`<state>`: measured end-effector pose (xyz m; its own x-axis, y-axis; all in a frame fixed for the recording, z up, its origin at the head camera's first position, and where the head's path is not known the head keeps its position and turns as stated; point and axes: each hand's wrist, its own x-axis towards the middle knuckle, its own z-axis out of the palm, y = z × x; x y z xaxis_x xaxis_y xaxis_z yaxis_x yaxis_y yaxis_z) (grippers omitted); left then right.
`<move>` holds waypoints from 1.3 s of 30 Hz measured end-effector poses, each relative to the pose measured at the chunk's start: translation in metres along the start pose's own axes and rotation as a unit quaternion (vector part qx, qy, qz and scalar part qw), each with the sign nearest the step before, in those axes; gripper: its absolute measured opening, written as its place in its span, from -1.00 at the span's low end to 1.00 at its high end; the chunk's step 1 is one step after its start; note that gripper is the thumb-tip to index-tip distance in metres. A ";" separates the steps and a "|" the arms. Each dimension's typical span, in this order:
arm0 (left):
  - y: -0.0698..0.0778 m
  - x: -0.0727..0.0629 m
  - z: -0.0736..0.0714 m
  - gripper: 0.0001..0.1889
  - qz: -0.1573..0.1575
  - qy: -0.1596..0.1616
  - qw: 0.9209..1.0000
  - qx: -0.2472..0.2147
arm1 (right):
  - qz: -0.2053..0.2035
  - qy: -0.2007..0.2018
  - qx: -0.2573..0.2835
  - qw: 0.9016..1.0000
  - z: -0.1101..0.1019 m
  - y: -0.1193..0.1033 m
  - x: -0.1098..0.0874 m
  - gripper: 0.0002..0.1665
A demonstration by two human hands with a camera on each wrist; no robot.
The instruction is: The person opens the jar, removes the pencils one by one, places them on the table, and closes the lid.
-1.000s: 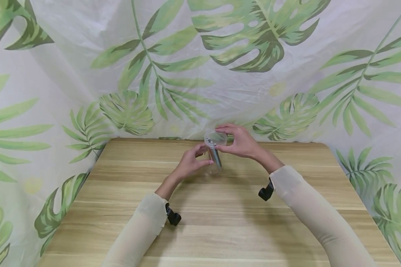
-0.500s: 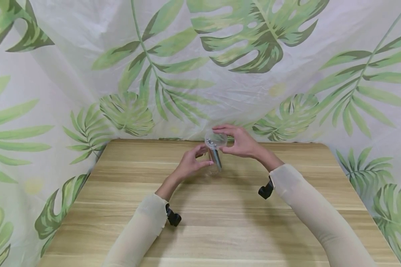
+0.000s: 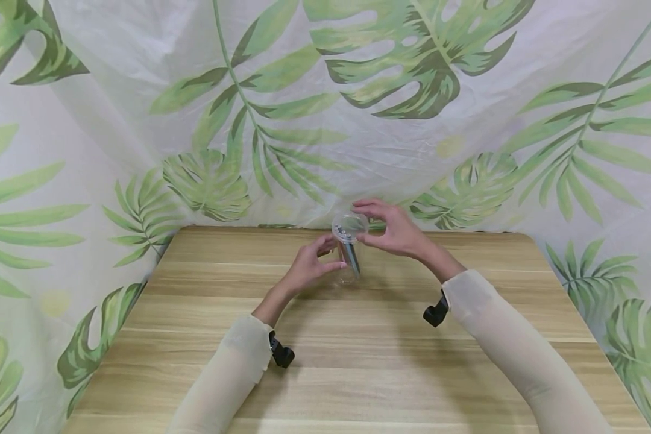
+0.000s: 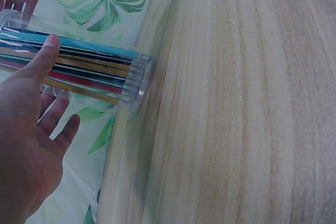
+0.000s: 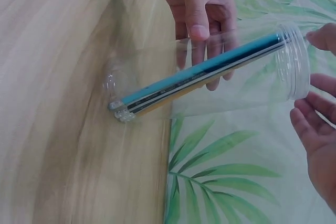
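A clear plastic jar (image 3: 346, 279) stands upright near the table's far edge, with several pencils (image 5: 205, 72) leaning inside it. Turquoise, dark, yellow and red pencils (image 4: 89, 66) show through its wall in the left wrist view. My left hand (image 3: 309, 264) grips the jar's side, thumb on the near wall and fingers around behind. On top is a clear round lid (image 5: 299, 64). My right hand (image 3: 395, 230) holds this lid by its rim, thumb on the near side and fingers at the far side.
The wood-grain table (image 3: 347, 374) reaches toward me from the jar. Right behind its far edge hangs a white cloth (image 3: 282, 138) printed with green leaves. Black wrist cameras (image 3: 282, 352) sit on both sleeves.
My right hand has shifted slightly to the right and its fingers have changed place along the lid's rim. My left hand and the jar have stayed put.
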<state>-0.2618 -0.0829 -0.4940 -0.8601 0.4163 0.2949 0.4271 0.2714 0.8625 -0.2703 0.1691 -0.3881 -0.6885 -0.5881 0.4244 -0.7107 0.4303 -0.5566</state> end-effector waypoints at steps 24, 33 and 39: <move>-0.001 0.000 0.000 -0.26 0.008 -0.001 1.000 -0.007 | 0.050 0.076 -0.066 0.994 0.018 -0.014 -0.005 -0.20; -0.002 0.001 -0.001 -0.24 0.001 0.000 1.000 0.003 | 0.036 0.035 -0.056 0.997 0.011 -0.008 -0.001 -0.22; -0.002 0.001 0.001 -0.25 -0.005 -0.002 1.000 0.008 | 0.029 0.037 -0.022 0.999 0.006 -0.006 0.000 -0.22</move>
<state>-0.2636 -0.0824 -0.4959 -0.8628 0.4178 0.2845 0.4230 0.2884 0.8590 -0.2651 0.1617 -0.3888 -0.7362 -0.5099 0.4450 -0.6740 0.4930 -0.5502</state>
